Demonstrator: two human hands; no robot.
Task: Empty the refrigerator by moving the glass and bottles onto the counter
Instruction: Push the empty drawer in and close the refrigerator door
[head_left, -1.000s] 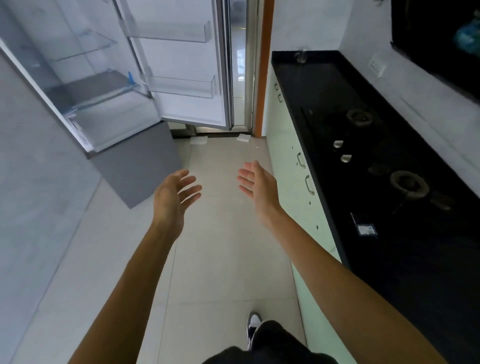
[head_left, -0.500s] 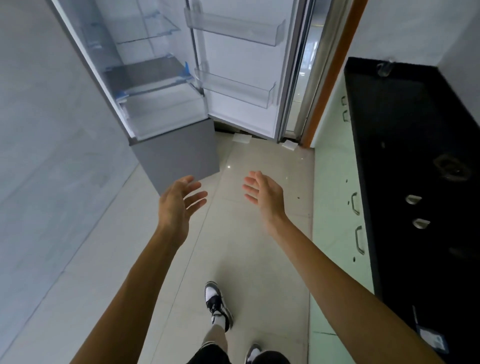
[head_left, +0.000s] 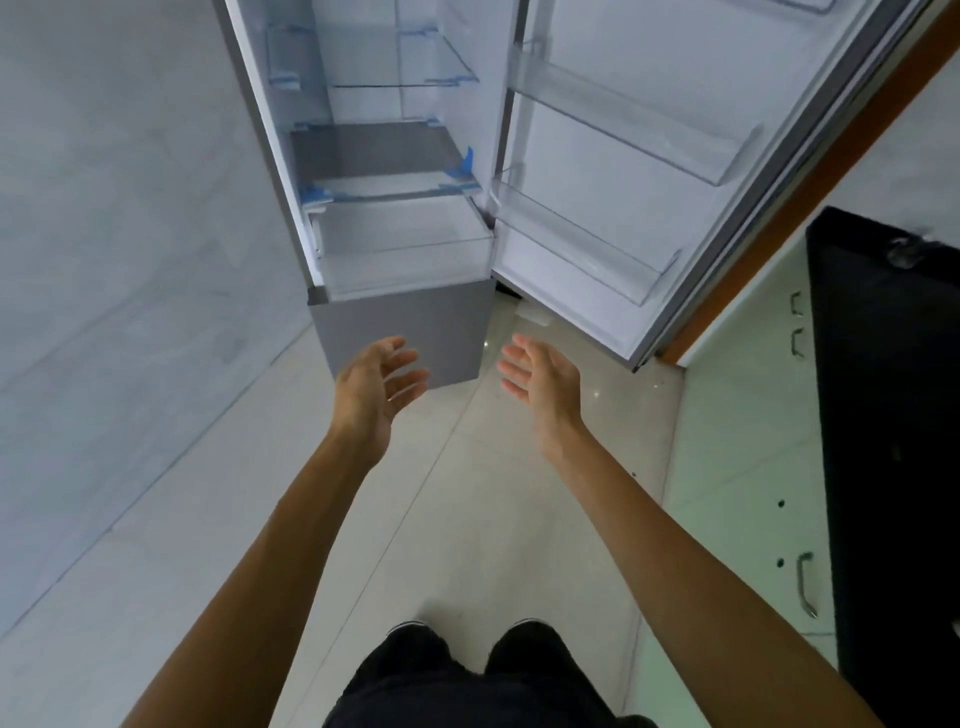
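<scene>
A home kitchen — a tall refrigerator (head_left: 400, 332) stands with its door (head_left: 649, 171) swung wide, showing glass shelves (head_left: 379, 156) and clear door bins (head_left: 587, 241). Along the right edge runs a black tabletop (head_left: 883, 374) over pale green cabinet fronts (head_left: 743, 467) with metal handles (head_left: 804, 584). The floor (head_left: 467, 499) and wall (head_left: 130, 208) are laid in large pale tiles.

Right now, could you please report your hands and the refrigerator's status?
Left hand, right hand open, holding nothing. Refrigerator open, no bottles visible inside. Nothing in the way.
</scene>
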